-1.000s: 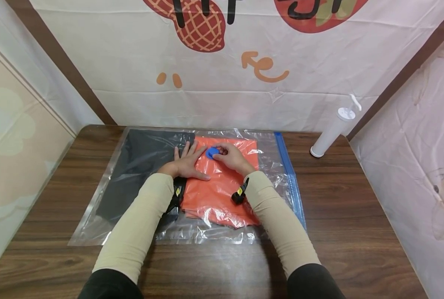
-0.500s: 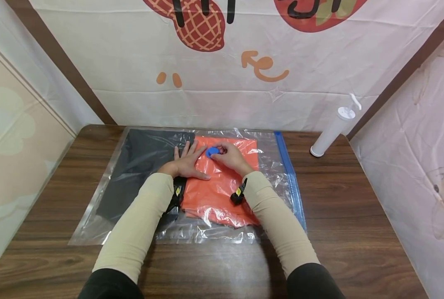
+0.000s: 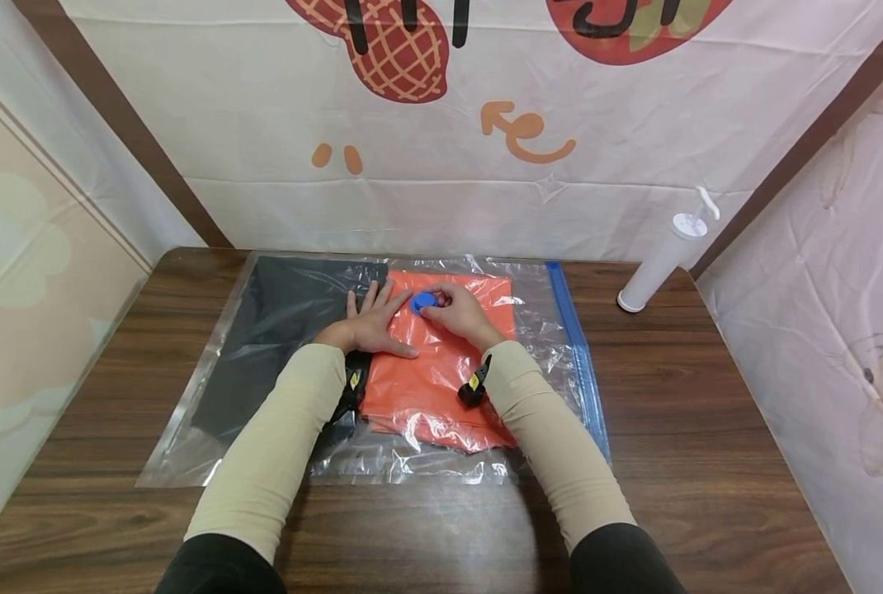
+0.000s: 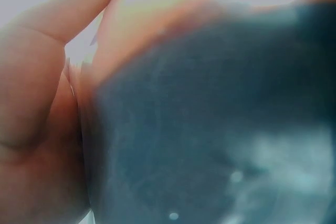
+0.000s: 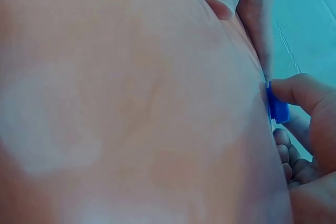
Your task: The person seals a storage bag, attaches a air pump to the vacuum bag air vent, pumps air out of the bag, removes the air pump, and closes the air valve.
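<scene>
A clear plastic storage bag (image 3: pixel 538 330) lies flat, with folded dark cloth (image 3: pixel 285 330) on its left side and folded orange cloth (image 3: pixel 441 379) on its right. On the orange part sits a round blue valve cap (image 3: pixel 423 304). My right hand (image 3: pixel 462 313) pinches this cap between thumb and fingers; the right wrist view shows the cap (image 5: pixel 278 104) side-on at the bag's surface. My left hand (image 3: pixel 370 326) rests on the bag with fingers spread, just left of the cap. Its thumb (image 4: pixel 68 9) shows in the left wrist view, beside blurred dark cloth.
A white hand pump (image 3: pixel 657 264) with a handle on top stands at the table's back right. The bag's blue zip edge (image 3: pixel 577 346) runs along its right side. Behind the wooden table (image 3: pixel 709 462) hangs a printed cloth wall (image 3: pixel 441 206).
My right wrist has shifted very slightly, while its fingers keep their pinch on the blue cap. The left hand stays in place.
</scene>
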Available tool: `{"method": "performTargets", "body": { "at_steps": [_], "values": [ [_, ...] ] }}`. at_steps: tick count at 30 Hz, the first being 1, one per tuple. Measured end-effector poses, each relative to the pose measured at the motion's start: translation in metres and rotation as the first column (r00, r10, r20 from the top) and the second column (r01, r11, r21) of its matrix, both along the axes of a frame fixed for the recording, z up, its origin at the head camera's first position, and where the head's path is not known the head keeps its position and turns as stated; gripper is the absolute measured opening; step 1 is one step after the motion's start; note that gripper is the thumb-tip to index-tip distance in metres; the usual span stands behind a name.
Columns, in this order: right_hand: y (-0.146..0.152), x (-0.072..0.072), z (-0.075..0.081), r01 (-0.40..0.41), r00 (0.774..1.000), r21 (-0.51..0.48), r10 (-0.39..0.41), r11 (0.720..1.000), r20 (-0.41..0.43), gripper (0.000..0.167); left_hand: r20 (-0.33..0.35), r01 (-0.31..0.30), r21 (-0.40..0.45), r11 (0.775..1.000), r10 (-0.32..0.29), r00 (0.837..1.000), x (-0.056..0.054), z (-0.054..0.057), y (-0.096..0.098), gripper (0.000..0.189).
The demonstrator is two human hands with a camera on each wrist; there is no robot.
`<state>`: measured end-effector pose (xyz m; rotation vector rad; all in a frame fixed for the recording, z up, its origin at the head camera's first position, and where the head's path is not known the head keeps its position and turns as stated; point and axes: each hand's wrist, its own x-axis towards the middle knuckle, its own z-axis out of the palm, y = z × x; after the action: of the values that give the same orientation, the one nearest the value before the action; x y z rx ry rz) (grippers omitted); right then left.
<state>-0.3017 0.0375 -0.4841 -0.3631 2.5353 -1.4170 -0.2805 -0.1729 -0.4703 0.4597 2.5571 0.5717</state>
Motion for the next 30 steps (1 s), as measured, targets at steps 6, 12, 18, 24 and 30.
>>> {"method": "performTargets", "body": {
  "at_steps": [6,12,18,24,30],
  "values": [
    [-0.0001,0.0005,0.0004,-0.001,1.000,-0.012,0.001,1.000,-0.006,0.043,-0.001,0.005,0.010,1.000,-0.005,1.000,0.0023,0.0037,0.0004,0.119],
    [0.0000,0.0011,-0.0002,0.012,1.000,-0.017,-0.012,1.000,0.002,0.037,-0.012,0.009,-0.004,1.000,-0.009,1.000,0.0021,0.0031,0.0005,0.117],
    [0.0004,0.0012,0.0001,0.015,1.000,-0.049,-0.015,0.999,-0.010,0.033,-0.014,0.005,-0.018,1.000,-0.005,1.000,0.0020,0.0038,0.0007,0.117],
    [0.0016,0.0015,0.0001,0.017,1.000,-0.096,-0.017,0.995,-0.001,0.034,-0.005,0.003,-0.014,1.000,-0.003,1.000,0.0013,0.0038,0.0003,0.117],
    [0.0054,-0.0012,-0.0013,0.024,0.999,-0.125,-0.020,0.992,0.037,0.035,0.004,0.005,-0.001,1.000,-0.005,1.000,0.0019,0.0047,0.0010,0.118]
  ]
}}
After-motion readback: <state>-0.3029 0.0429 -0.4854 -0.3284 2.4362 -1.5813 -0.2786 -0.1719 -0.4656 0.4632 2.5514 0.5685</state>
